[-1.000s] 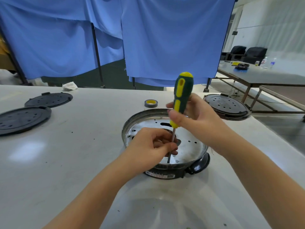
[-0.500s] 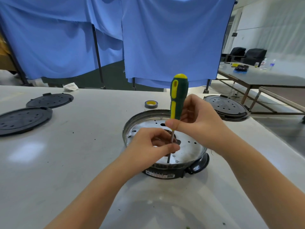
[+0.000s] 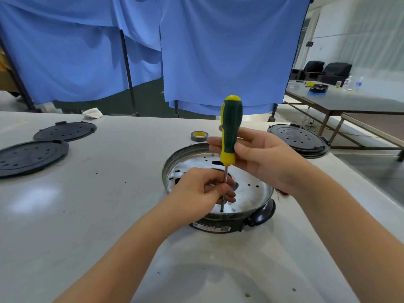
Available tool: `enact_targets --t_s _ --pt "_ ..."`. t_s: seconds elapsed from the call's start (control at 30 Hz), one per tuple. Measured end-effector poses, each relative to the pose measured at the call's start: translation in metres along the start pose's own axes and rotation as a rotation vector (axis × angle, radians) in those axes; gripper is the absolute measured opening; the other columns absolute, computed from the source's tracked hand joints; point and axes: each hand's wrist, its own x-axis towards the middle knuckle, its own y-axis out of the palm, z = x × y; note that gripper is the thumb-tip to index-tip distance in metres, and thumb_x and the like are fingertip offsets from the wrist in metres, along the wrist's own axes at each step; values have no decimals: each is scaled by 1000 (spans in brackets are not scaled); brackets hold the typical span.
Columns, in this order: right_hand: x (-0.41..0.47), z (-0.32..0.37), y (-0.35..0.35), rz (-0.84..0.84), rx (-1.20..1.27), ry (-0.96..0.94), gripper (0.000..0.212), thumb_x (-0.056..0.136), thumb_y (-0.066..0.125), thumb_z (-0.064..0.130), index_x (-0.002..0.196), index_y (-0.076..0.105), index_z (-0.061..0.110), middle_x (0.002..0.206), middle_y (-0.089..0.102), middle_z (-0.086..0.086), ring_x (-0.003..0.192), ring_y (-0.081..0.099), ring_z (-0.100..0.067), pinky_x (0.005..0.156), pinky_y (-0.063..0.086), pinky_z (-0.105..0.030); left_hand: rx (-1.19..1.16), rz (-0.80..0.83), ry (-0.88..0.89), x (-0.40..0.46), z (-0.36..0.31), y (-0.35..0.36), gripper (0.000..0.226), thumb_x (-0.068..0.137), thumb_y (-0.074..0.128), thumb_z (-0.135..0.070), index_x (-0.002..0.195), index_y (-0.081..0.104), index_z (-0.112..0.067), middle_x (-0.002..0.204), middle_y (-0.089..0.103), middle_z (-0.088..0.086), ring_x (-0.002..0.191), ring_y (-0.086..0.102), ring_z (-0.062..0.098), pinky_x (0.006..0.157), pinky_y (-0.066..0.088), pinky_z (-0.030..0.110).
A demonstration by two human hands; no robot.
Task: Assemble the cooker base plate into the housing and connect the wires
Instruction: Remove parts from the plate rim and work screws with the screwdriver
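Note:
The cooker housing [image 3: 260,217] stands on the white table, black at its base with a metal rim. A shiny perforated base plate [image 3: 249,189] lies inside it. My right hand [image 3: 262,160] grips the green and yellow handle of a screwdriver [image 3: 230,130] held upright over the plate. Its shaft runs down to the plate's near edge. My left hand [image 3: 201,191] pinches the shaft low down, just above the tip. No wires can be made out inside the housing.
Two black perforated discs [image 3: 30,156] [image 3: 65,131] lie at the left. A stack of similar discs [image 3: 298,142] sits at the right near the table's edge. A roll of tape [image 3: 199,136] lies behind the housing. Blue curtains hang beyond.
The screwdriver handle has turned in my right hand, whose fingers have shifted on the grip. My left hand stays on the shaft.

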Motion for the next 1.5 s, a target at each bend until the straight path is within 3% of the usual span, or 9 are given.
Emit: enact_targets --t_s 0.23,0.5,0.67,0.8,1.03,1.1,1.3,1.4,1.5 --pt "-3 0 6 -139 -380 -248 28 82 67 -4 98 63 18 83 74 13 80 72 -9 70 54 -16 -21 41 -26 0 0 -3 20 95 57 -6 95 68 -22 84 77 -1 85 73 10 77 58 22" --pt "-3 -13 23 -475 -582 -316 48 66 87 26 86 43 26 63 61 26 55 57 5 53 43 -6 -63 -157 44 -1 1 2 20 76 79 -3 68 71 -20 72 75 -1 68 74 17 64 58 22" --pt "-1 -2 13 -132 -307 -72 19 87 65 22 104 58 28 91 73 12 85 68 1 70 51 -11 -27 -123 49 0 1 4 20 84 71 -3 73 71 -20 66 73 -8 69 74 15 66 59 22" --pt "-5 3 1 46 -120 15 32 95 45 -3 115 59 16 112 71 -5 109 66 -16 91 53 -25 20 -79 39 3 3 3 19 91 64 -6 81 71 -21 68 73 -9 73 73 13 70 58 22" --pt "-9 2 8 -6 -407 -184 29 85 63 -7 107 60 11 93 73 -5 92 71 -18 80 55 -22 650 231 -22 -4 2 -23 52 74 48 -80 116 58 -51 123 57 -29 114 51 -5 92 40 19" --pt "-9 0 13 -84 -467 -227 30 78 74 1 98 58 16 85 72 2 82 71 -18 76 56 -24 782 289 -30 -2 3 -24 76 67 49 -85 133 46 -47 134 47 -29 122 45 1 99 38 26" --pt "-10 -9 13 -381 -744 -312 45 66 85 33 88 46 32 67 53 23 57 50 2 56 43 -11 1093 263 61 -2 11 -11 75 77 38 -83 142 37 -44 148 37 -24 132 41 9 97 36 31" --pt "-6 -9 13 -389 -788 -284 43 64 84 43 90 51 31 68 56 28 58 52 5 54 40 -6 1013 258 56 -1 12 -14 78 72 38 -87 140 38 -48 147 38 -27 132 41 4 99 36 28" --pt "-4 -6 13 -355 -834 -219 36 64 80 51 80 59 26 62 59 22 55 53 4 53 39 -5 583 147 -3 -5 5 -17 67 59 60 -82 118 59 -50 125 53 -37 117 46 -15 91 36 11"
